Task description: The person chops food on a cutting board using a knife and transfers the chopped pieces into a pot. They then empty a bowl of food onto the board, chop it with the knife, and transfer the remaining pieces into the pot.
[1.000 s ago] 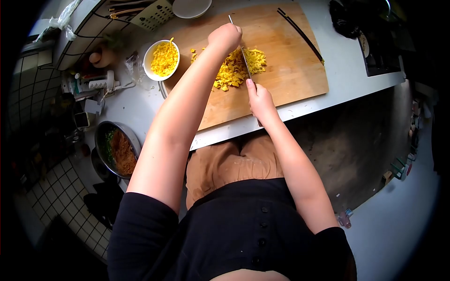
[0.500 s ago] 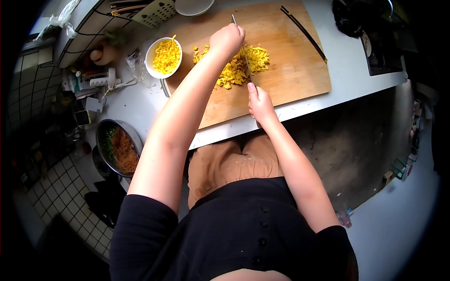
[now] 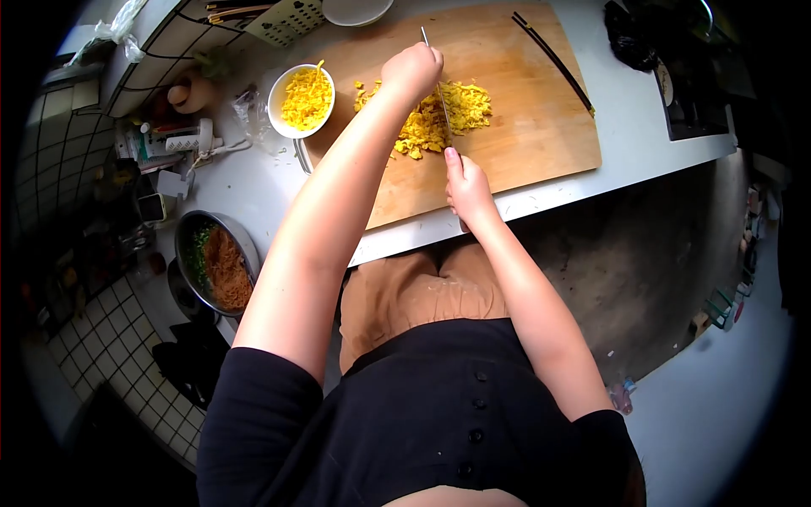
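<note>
My right hand [image 3: 470,188] is wrapped round the handle of a knife [image 3: 444,108], thumb up near the base of the blade. Toward the far end, my left hand [image 3: 411,71] is closed over the blade's top, and the tip pokes out beyond the fingers. The blade stands on edge in a pile of chopped yellow egg [image 3: 467,107], with pieces on both sides. Under it lies a wooden cutting board [image 3: 541,127]. My left forearm hides part of the board and some of the egg.
A white bowl [image 3: 274,110] of yellow egg strips stands left of the board. Black chopsticks [image 3: 553,62] lie on the board's right. At lower left is a metal pot [image 3: 246,245] with orange shreds and chopped greens. A plastic bag [image 3: 250,114] and another white bowl [image 3: 358,10] are further back.
The whole view has shifted slightly, so the board and bowl appear a little further right. Both hands keep their hold on the knife, with hardly any visible movement of the blade.
</note>
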Demonstrator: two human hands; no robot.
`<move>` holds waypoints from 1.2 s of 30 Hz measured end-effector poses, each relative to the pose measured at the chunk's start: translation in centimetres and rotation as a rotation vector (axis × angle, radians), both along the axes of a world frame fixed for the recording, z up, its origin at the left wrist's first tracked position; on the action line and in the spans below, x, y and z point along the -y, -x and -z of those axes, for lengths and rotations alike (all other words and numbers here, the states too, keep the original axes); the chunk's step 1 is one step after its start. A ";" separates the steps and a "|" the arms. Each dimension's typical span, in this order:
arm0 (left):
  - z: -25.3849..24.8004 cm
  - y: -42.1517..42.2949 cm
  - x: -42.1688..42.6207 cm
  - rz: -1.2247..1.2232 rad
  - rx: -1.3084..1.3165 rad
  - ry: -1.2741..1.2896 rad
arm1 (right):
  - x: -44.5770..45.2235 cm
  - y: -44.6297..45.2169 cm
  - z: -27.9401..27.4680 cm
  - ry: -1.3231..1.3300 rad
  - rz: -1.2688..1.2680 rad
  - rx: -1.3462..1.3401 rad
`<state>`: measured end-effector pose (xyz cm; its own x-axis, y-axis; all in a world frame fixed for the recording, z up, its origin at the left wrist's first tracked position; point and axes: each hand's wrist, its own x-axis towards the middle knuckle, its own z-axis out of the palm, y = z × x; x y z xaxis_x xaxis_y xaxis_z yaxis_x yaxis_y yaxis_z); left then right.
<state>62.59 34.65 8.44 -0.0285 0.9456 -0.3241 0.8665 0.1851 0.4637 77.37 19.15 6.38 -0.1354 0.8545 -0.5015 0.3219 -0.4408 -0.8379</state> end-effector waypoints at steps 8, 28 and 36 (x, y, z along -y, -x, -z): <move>-0.5 1.7 -1.5 0.108 -0.100 0.097 | -1.8 0.9 -8.4 0.367 0.012 -0.148; -0.9 2.2 1.5 0.001 -0.103 0.005 | 0.8 1.2 -0.9 0.090 -0.049 0.019; -1.2 3.8 -0.3 0.031 -0.121 0.131 | -0.1 2.8 -3.9 0.195 -0.034 -0.084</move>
<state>58.80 34.92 9.60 -0.0465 0.8967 -0.4401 0.9208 0.2093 0.3292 74.57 19.25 10.32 -0.2108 0.7367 -0.6425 0.2720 -0.5871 -0.7624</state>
